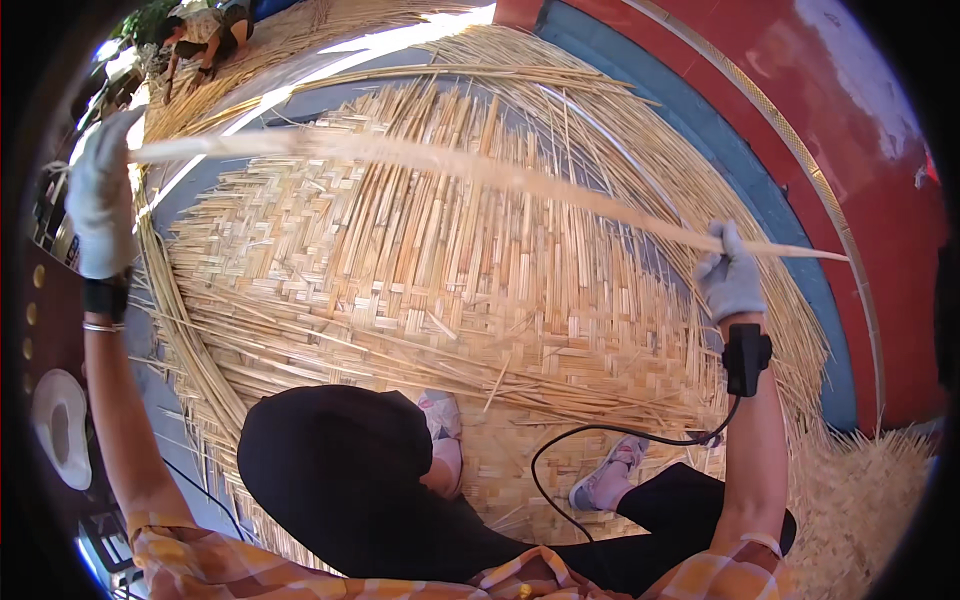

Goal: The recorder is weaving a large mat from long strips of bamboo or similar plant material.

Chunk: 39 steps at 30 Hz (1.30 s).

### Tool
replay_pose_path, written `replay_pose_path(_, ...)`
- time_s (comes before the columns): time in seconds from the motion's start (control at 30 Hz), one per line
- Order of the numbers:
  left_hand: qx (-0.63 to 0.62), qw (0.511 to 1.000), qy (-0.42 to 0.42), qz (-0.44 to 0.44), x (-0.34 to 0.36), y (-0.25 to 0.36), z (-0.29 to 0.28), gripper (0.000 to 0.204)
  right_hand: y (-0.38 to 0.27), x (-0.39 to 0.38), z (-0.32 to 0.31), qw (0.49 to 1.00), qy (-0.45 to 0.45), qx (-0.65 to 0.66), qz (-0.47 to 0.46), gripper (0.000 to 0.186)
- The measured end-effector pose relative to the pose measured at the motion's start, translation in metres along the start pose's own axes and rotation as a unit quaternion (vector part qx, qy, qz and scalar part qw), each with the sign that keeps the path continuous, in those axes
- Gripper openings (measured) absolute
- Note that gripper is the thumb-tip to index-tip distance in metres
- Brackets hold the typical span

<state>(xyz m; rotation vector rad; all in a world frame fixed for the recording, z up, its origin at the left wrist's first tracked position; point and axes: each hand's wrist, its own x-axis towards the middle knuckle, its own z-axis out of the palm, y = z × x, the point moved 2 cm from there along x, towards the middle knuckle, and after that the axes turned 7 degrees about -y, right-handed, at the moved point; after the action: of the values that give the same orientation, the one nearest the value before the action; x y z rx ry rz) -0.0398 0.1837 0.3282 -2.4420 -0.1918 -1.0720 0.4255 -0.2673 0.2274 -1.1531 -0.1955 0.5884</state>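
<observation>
My gloved left hand [103, 195] is closed on one end of a long pale strip [500, 176], and my gloved right hand [730, 275] pinches it near its narrow tip, which pokes out to the right. I have the strip stretched above the far part of a partly woven mat [440, 305], loose stalks [700, 180] lying to its right.

The grey floor [320, 103] bears a woven mat [450, 290] strewn with loose strips [385, 352].
</observation>
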Motion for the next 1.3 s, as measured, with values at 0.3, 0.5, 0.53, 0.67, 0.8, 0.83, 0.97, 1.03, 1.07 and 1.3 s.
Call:
replay_pose_path(0.3, -0.119, 0.725, -0.678, -0.021, -0.159, 0.188, 0.188, 0.061, 0.174, -0.062, -0.130, 0.705, -0.028, -0.549, 0.449, 0.055)
replay_pose_path(0.5, -0.450, 0.678, -0.532, -0.234, -0.108, 0.248, 0.291, 0.043, 0.255, 0.043, -0.043, 0.905, -0.139, -0.310, 0.257, 0.040)
replay_pose_path(0.53, -0.498, 0.649, -0.521, -0.244, -0.101, 0.263, 0.307, 0.039, 0.270, 0.059, -0.027, 0.908, -0.137, -0.321, 0.230, 0.037)
replay_pose_path(0.67, -0.497, 0.616, -0.527, -0.308, -0.085, 0.312, 0.363, 0.031, 0.311, 0.104, 0.010, 0.867, -0.124, -0.448, 0.179, 0.033)
replay_pose_path(0.8, -0.496, 0.592, -0.496, -0.399, -0.080, 0.322, 0.393, 0.024, 0.324, 0.121, 0.014, 0.889, -0.093, -0.362, 0.264, 0.028)
replay_pose_path(0.83, -0.464, 0.616, -0.490, -0.405, -0.077, 0.322, 0.398, 0.021, 0.325, 0.122, 0.013, 0.871, -0.115, -0.389, 0.275, 0.027)
replay_pose_path(0.97, -0.352, 0.650, -0.536, -0.407, -0.063, 0.329, 0.401, 0.028, 0.326, 0.120, 0.010, 0.890, -0.115, -0.380, 0.224, 0.036)
replay_pose_path(1.03, -0.330, 0.639, -0.561, -0.411, -0.056, 0.333, 0.400, 0.033, 0.327, 0.120, 0.011, 0.897, -0.128, -0.379, 0.189, 0.037)
replay_pose_path(1.07, -0.321, 0.617, -0.587, -0.414, -0.053, 0.333, 0.400, 0.038, 0.328, 0.121, 0.011, 0.909, -0.125, -0.345, 0.198, 0.038)
replay_pose_path(1.3, -0.325, 0.655, -0.514, -0.449, -0.057, 0.332, 0.387, 0.031, 0.333, 0.127, 0.021, 0.919, -0.146, -0.216, 0.297, 0.031)
